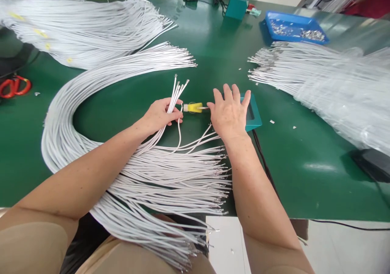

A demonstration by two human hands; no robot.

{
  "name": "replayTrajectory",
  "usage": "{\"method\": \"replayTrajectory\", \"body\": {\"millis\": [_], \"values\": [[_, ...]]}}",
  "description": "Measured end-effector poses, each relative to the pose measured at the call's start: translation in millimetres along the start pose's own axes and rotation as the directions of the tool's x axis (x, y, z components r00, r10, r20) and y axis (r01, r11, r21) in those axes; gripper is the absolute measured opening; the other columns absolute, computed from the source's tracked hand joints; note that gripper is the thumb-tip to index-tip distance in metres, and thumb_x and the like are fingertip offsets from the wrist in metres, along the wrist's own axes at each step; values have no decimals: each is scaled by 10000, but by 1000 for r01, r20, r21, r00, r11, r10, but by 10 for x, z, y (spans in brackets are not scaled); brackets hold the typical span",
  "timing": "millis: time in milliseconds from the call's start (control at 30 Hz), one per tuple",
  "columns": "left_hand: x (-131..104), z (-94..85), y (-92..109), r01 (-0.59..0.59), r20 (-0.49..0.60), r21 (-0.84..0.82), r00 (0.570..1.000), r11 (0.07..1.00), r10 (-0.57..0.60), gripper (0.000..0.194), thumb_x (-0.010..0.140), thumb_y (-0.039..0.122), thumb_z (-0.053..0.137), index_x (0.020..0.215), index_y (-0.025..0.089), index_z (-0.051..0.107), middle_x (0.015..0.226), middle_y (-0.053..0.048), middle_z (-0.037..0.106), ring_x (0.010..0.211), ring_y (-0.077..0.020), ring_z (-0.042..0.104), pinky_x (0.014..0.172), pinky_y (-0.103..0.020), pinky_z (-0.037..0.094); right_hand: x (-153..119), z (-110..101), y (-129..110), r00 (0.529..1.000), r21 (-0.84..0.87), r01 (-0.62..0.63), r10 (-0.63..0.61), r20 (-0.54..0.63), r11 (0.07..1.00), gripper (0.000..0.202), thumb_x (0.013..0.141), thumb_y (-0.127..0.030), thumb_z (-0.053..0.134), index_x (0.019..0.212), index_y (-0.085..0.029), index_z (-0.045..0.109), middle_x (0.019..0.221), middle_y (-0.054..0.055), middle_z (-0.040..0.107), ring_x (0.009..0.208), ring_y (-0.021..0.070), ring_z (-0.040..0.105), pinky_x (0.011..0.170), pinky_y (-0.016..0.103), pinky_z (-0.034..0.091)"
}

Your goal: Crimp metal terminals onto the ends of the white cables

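Note:
My left hand (164, 113) is closed around a small group of white wires (174, 97), whose metal-tipped ends point up past the fingers. One wire bends down from the fingertips beside a yellow piece with a pale end (194, 107). A thin metal rod joins that piece toward a teal box (255, 113), which my right hand (230, 111) partly covers. The right hand's fingers are spread, palm down, and its thumb is near the rod. Under both forearms lies a large bundle of white wires (183, 172), curving round from the left, with metal tips at its ends.
More white wire bundles lie at the back left (100, 26) and, under clear plastic, at the right (341, 79). A blue tray (297, 16) holds small metal parts. Behind stands another teal box (237, 5). Orange-handled scissors (18, 86) lie left; a black cable (263, 156) runs beside my right forearm.

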State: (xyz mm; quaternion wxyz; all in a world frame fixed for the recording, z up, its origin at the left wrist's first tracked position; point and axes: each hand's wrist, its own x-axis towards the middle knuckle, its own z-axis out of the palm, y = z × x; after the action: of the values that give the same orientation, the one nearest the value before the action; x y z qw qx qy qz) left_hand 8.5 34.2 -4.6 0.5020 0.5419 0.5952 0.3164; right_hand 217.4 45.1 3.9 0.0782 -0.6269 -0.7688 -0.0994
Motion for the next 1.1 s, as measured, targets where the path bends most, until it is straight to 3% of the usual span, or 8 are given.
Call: {"method": "replayTrajectory", "body": {"millis": [133, 233, 400, 667, 767, 833, 933, 1100], "values": [[-20, -54, -24, -39, -35, -46, 999, 998, 38, 563, 737, 257, 751, 1277, 175, 616, 828, -21, 710, 784, -171, 711, 538, -204, 454, -9, -122, -62, 997, 115, 43, -35, -76, 992, 455, 971, -300, 515, 1382, -106, 530, 1490, 207, 476, 1401, 370, 385, 1151, 624, 248], [-27, -73, -33, -90, -30, -130, 996, 987, 87, 494, 738, 288, 764, 1207, 174, 659, 803, -3, 670, 707, -129, 644, 531, -203, 421, -61, -286, -211, 966, 381, 255, -251, -61, 889, 291, 974, -277, 536, 1193, -143, 672, 1244, 134, 672, 1179, 274, 563, 1012, 430, 447], [-36, -66, -20, -72, 27, -256, 996, 964, 81, 359, 666, 332, 844, 955, 161, 718, 737, 27, 593, 581, -73, 485, 550, -215, 406, -230, -386, -534, 757, 547, 456, -629, 176, 702, 205, 949, -224, 575, 872, -153, 751, 926, 107, 722, 978, 240, 618, 797, 341, 486], [-110, -33, 47, -73, -18, -278, 997, 958, 71, 308, 744, 421, 791, 913, 166, 758, 769, -17, 646, 714, -120, 567, 680, -231, 454, -342, -457, -584, 750, 692, 152, -539, 384, 706, 332, 817, -256, 686, 520, -201, 550, 532, 27, 538, 551, 174, 467, 550, 335, 328], [-130, -16, 45, -136, -13, -260, 990, 956, 137, 308, 737, 383, 796, 959, 177, 741, 753, -4, 662, 722, -134, 606, 731, -257, 482, -187, -479, -421, 843, 727, 11, -397, 362, 687, 326, 904, -323, 580, 601, -207, 598, 592, 15, 593, 547, 141, 482, 547, 302, 356], [-158, 3, 59, -171, 11, -202, 984, 964, 177, 270, 747, 364, 783, 930, 176, 722, 756, -5, 675, 729, -149, 628, 745, -278, 497, -80, -435, -318, 942, 825, -171, -155, 296, 539, 291, 940, -382, 546, 716, -209, 614, 627, -3, 611, 534, 115, 498, 535, 272, 379], [-216, 39, 99, -180, 70, -113, 980, 977, 188, 190, 755, 325, 769, 812, 175, 668, 724, -6, 670, 710, -155, 638, 726, -293, 507, 3, -327, -252, 958, 953, -282, 79, 275, 108, 299, 861, -475, 664, 754, -211, 576, 602, -39, 580, 475, 82, 482, 470, 234, 385], [-256, 82, 118, -174, 36, -276, 981, 945, 191, 249, 750, 326, 783, 770, 179, 584, 845, -24, 700, 830, -167, 679, 759, -294, 528, -19, -230, -343, 958, 945, -285, -33, 284, -163, 380, 760, -504, 762, 660, -186, 580, 558, -43, 545, 479, 69, 458, 447, 221, 383]]}}
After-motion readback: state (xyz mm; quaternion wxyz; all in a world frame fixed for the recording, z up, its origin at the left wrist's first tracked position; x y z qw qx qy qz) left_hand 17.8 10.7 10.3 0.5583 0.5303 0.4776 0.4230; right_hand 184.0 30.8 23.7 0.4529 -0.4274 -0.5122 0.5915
